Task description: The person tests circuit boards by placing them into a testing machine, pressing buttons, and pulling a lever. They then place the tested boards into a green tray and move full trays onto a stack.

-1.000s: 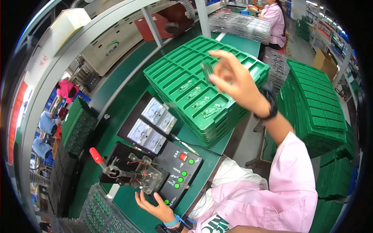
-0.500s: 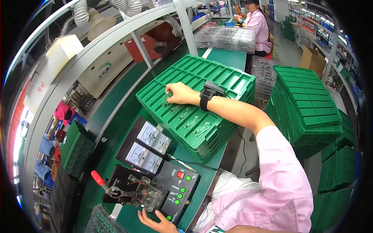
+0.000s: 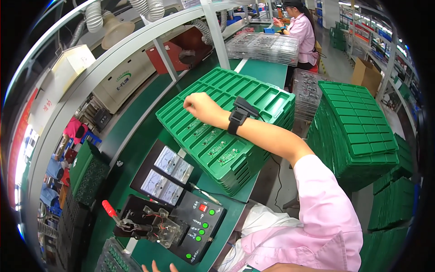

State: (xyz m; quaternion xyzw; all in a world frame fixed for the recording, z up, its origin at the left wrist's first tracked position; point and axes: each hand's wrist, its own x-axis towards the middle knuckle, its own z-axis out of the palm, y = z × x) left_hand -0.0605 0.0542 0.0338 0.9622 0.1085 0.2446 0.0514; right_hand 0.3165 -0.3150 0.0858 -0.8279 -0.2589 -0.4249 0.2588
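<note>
My right hand point(image 3: 199, 106) reaches forward over the top of a stack of green compartment trays point(image 3: 258, 97), a black wristband on its wrist. The fingers are curled down against the tray, and what they hold, if anything, is hidden. Several small circuit boards point(image 3: 217, 147) lie in the nearer tray slots. Only the spread fingertips of my left hand point(image 3: 156, 267) show at the bottom edge, just below a black test fixture point(image 3: 145, 224) with a red-handled clamp.
A black control box point(image 3: 201, 226) with green buttons and two analogue meters point(image 3: 165, 174) sits beside the fixture. More green trays point(image 3: 358, 131) are stacked at the right. Clear trays point(image 3: 263, 45) and another person point(image 3: 301, 31) are farther along the bench.
My right hand came down from the air, where it held a small board, onto the green tray and slid left. My left hand dropped towards the bottom edge.
</note>
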